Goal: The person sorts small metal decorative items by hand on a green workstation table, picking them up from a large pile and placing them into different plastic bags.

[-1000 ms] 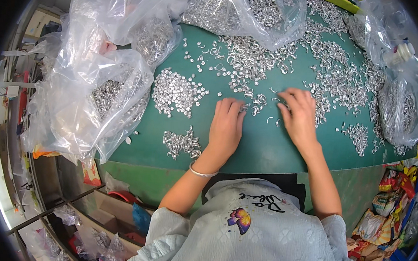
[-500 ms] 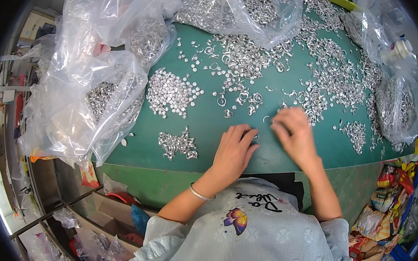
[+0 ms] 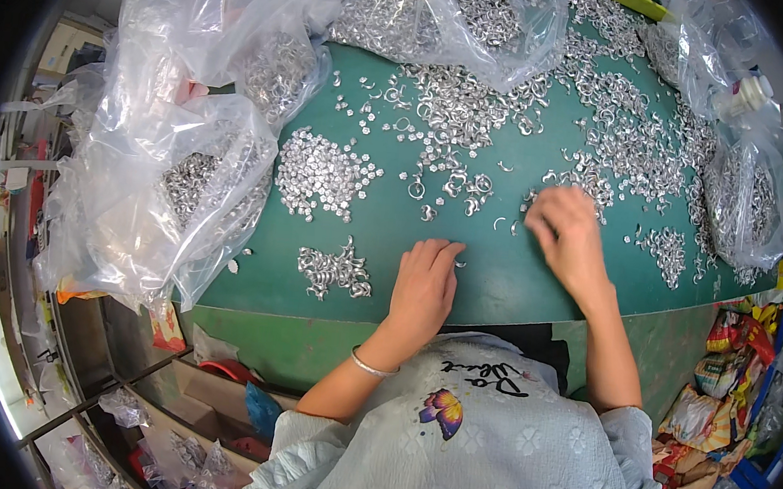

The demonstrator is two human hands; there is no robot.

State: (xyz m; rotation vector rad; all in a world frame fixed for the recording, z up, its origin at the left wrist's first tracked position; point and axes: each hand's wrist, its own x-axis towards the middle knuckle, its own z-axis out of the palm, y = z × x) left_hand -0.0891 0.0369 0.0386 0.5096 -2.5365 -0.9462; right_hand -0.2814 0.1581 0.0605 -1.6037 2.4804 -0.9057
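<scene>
My left hand (image 3: 425, 288) lies flat on the green table (image 3: 491, 271), fingers together, fingertips touching a small metal piece near the front edge. My right hand (image 3: 565, 232) rests further right, fingers curled over loose silver metal rings (image 3: 456, 187); whether it holds any is hidden. A sorted pile of small silver pieces (image 3: 322, 173) lies to the left. A smaller heap of rings (image 3: 334, 269) sits just left of my left hand.
Clear plastic bags of metal parts (image 3: 185, 182) crowd the left side, another bag (image 3: 455, 15) lies at the back, and one more (image 3: 744, 203) at the right. Loose rings (image 3: 621, 134) cover the back right. Shelves and boxes (image 3: 168, 392) stand below left.
My left hand slid toward me and leftward along the table's front. My right hand moved slightly toward me and stays over the loose rings.
</scene>
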